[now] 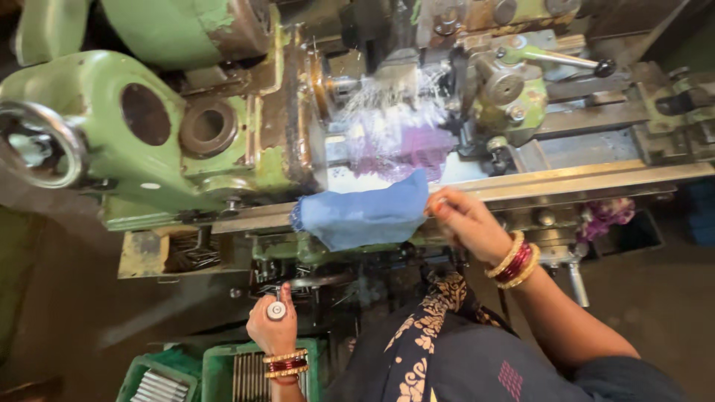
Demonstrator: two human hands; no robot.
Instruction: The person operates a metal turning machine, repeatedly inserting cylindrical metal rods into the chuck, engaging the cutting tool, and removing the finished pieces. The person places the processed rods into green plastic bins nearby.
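Green lathe [171,126] bed, blue cloth [361,216] draped on rail.
Right hand [465,223] fingers pinched cloth's right edge; left hand [274,324], below lathe, gripped round metal piece [276,310].

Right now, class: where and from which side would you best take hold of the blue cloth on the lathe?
Probably its free lower edge. The blue cloth drapes over the lathe's front rail toward the person, so pinch from the front, left of the right hand already gripping its right corner.
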